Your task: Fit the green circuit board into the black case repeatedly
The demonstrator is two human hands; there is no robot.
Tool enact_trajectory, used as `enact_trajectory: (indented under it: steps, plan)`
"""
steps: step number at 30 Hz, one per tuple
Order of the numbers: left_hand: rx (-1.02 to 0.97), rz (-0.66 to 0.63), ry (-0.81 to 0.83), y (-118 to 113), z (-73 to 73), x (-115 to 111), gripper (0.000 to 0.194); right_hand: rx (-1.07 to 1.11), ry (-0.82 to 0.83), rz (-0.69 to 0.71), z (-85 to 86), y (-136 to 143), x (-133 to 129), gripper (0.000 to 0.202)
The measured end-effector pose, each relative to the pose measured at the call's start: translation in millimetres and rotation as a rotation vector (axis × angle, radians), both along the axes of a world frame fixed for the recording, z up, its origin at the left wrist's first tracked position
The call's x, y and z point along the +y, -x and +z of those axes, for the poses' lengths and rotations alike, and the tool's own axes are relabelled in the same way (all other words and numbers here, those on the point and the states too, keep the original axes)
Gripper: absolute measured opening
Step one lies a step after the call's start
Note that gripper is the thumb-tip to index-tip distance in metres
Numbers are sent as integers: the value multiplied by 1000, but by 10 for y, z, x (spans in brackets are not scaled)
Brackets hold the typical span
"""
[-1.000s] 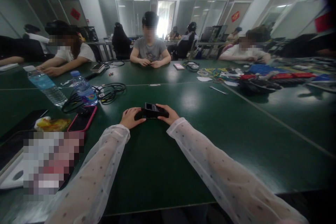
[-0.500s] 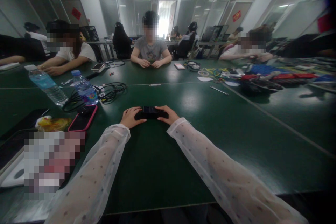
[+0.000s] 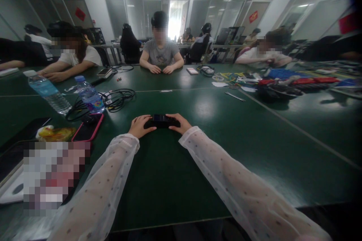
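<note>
A small black device (image 3: 161, 119) with a dark, screen-like face lies on the green table, or just above it, straight in front of me. My left hand (image 3: 140, 125) is closed on its left end, thumb toward me and fingers along the far side. From the other side, my right hand (image 3: 180, 123) grips the right end in the same way. What kind of device it is, I cannot tell. Sheer white dotted sleeves cover both my forearms.
Left of my hands are a pink-edged phone (image 3: 88, 128), two water bottles (image 3: 89, 97), black cables (image 3: 121, 99) and a yellow packet (image 3: 56, 134). A metal wrench-like tool (image 3: 235, 96) lies to the right, before a tangle of cables and bags. A person (image 3: 161, 52) sits opposite.
The whole view has shifted very slightly, with things sitting a little further left. Both my hands keep the same hold on the black device.
</note>
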State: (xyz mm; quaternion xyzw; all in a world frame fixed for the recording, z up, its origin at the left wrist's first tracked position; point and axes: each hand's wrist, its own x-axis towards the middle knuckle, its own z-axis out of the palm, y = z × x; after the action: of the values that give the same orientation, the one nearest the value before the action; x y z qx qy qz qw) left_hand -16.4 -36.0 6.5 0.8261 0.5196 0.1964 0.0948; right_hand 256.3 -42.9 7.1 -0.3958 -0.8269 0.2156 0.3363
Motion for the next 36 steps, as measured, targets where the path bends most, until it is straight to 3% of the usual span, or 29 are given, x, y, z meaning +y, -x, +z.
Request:
enact_trajectory:
  steps: [8,36]
  plan:
    - [2,5,-3,1,-17,12,56,22,99,-76,-118,-2,67,77]
    - [7,1,7,13,-37,27,58,4,102,-106,-67,20,21,69]
